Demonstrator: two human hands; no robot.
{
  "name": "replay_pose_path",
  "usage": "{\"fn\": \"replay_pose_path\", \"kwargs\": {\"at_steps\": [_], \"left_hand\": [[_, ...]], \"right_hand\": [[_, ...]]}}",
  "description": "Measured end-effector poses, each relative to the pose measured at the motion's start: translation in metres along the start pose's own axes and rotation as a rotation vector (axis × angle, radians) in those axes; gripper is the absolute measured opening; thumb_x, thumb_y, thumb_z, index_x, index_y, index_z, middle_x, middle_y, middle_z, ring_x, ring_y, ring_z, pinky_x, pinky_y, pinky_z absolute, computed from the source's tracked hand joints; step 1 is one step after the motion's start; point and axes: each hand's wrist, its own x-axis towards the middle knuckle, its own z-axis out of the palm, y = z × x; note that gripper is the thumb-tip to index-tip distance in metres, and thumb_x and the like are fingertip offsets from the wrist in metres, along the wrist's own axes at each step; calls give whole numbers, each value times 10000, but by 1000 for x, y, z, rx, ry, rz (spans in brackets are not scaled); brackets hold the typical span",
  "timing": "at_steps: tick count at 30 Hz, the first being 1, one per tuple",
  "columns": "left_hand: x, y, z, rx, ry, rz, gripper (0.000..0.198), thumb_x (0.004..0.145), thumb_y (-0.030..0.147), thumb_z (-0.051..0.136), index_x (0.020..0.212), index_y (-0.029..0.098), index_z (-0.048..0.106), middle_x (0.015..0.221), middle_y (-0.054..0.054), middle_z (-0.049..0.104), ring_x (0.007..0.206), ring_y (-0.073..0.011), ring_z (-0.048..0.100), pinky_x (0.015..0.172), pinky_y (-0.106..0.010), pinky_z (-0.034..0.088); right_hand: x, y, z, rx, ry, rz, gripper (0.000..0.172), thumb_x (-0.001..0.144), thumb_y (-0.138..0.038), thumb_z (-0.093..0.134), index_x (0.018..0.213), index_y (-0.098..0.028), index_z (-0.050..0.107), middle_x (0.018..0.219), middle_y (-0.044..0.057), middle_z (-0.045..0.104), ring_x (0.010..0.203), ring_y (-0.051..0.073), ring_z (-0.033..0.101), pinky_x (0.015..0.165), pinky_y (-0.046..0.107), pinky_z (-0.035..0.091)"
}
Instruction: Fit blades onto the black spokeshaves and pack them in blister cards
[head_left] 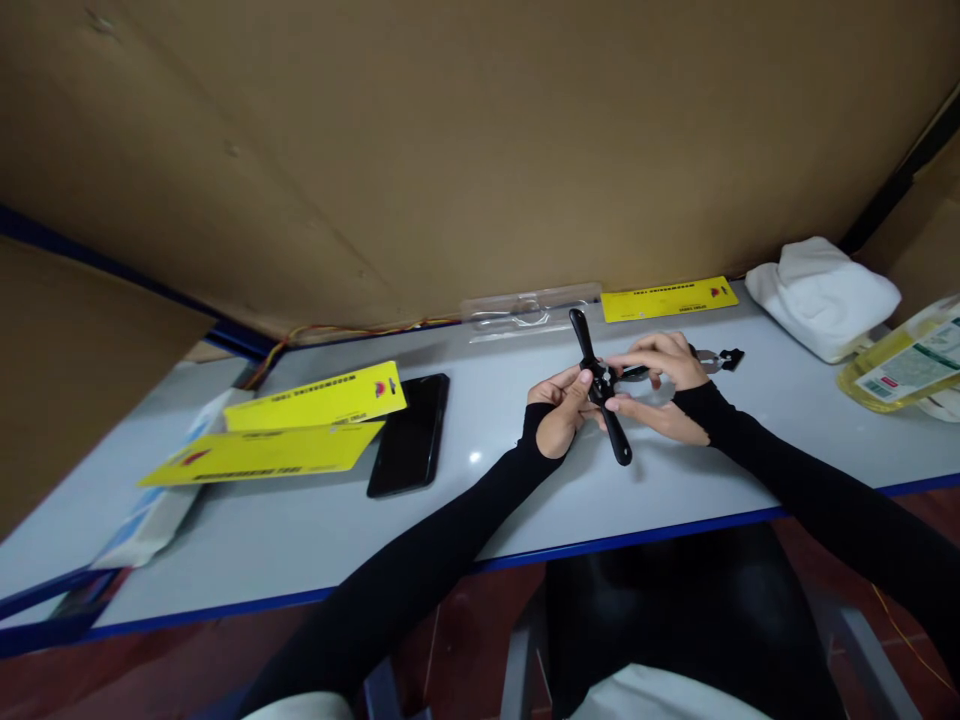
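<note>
Both my hands meet over the white table (300,520), working on a black tool with two long handles (600,398) that cross at a pivot. My left hand (559,408) pinches the tool at its pivot, thumb on top. My right hand (660,385) curls its fingers around the tool's head from the right side. A metal end with a black tip (724,358) sticks out past my right hand. Black sleeves cover both forearms.
A black phone (412,433) lies left of my hands, beside two yellow packaging cards (300,425). A clear blister pack (525,308) and another yellow card (667,298) lie at the back. A white cloth (821,290) and an oil bottle (907,365) sit at the right. Cardboard walls stand behind.
</note>
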Motion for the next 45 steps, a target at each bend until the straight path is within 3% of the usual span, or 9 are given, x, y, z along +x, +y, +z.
{"fn": "replay_pose_path", "kwargs": {"at_steps": [9, 13, 18, 24, 29, 34, 39, 42, 45], "left_hand": [[-8, 1, 8, 94, -71, -63, 617, 789, 637, 845, 1071, 93, 782, 798, -122, 797, 580, -233, 752, 437, -265, 533], [-7, 4, 3, 167, -31, -118, 656, 798, 735, 776, 887, 85, 778, 590, -90, 727, 386, -150, 615, 376, -226, 447], [-8, 0, 1, 142, -79, -116, 612, 795, 685, 813, 945, 94, 764, 736, -110, 780, 519, -205, 727, 465, -269, 572], [-4, -6, 0, 58, -33, -83, 618, 706, 582, 929, 1050, 114, 719, 846, -98, 798, 588, -247, 772, 502, -317, 639], [-2, -6, -4, 58, -14, -22, 592, 707, 500, 956, 1089, 132, 693, 936, -96, 806, 621, -239, 782, 567, -350, 674], [-2, -5, -4, 66, -51, -115, 609, 729, 584, 917, 1047, 126, 673, 809, -81, 785, 527, -216, 742, 492, -309, 631], [-4, -3, 4, 91, 41, -3, 599, 675, 543, 959, 1028, 146, 682, 969, -106, 809, 553, -204, 746, 510, -323, 638], [-6, 3, 9, 160, 57, 57, 595, 638, 500, 987, 1016, 150, 690, 937, -90, 807, 534, -200, 733, 518, -335, 638], [-8, 11, 11, 211, 56, 65, 573, 662, 508, 970, 1008, 146, 691, 850, -72, 791, 508, -202, 721, 484, -319, 614]], "right_hand": [[4, 3, -2, 62, -49, -80, 123, 921, -275, 760, 1016, -278, 837, 1004, 65, 692, 924, 211, 544, 710, 322, 492], [3, 5, 4, 130, -32, -51, 247, 998, -216, 607, 891, -252, 827, 1012, 75, 706, 934, 196, 598, 710, 307, 518], [0, 1, 13, 386, -19, 146, 437, 869, -312, 749, 1297, -234, 708, 1047, 60, 671, 741, 126, 647, 502, 213, 462], [2, 3, 11, 302, 68, 139, 214, 814, -401, 857, 864, -201, 803, 843, 52, 763, 732, 160, 679, 695, 307, 572], [0, 6, 10, 253, 46, 116, 213, 847, -319, 808, 1039, -233, 844, 1039, 68, 767, 807, 155, 688, 617, 256, 540], [-2, 2, 11, 217, 11, 29, 258, 946, -230, 637, 754, -227, 809, 992, 50, 747, 817, 133, 689, 777, 291, 576], [0, -4, 19, 403, 86, 365, 239, 846, -266, 695, 1074, -207, 735, 1071, 91, 716, 893, 199, 707, 511, 233, 528], [2, -5, 22, 703, -146, 594, 396, 893, -501, 719, 1110, -173, 674, 896, 85, 720, 737, 210, 713, 392, 244, 508], [2, -5, 23, 871, -288, 563, 532, 806, -627, 809, 963, -135, 683, 775, 79, 722, 684, 199, 707, 409, 254, 545]]}}
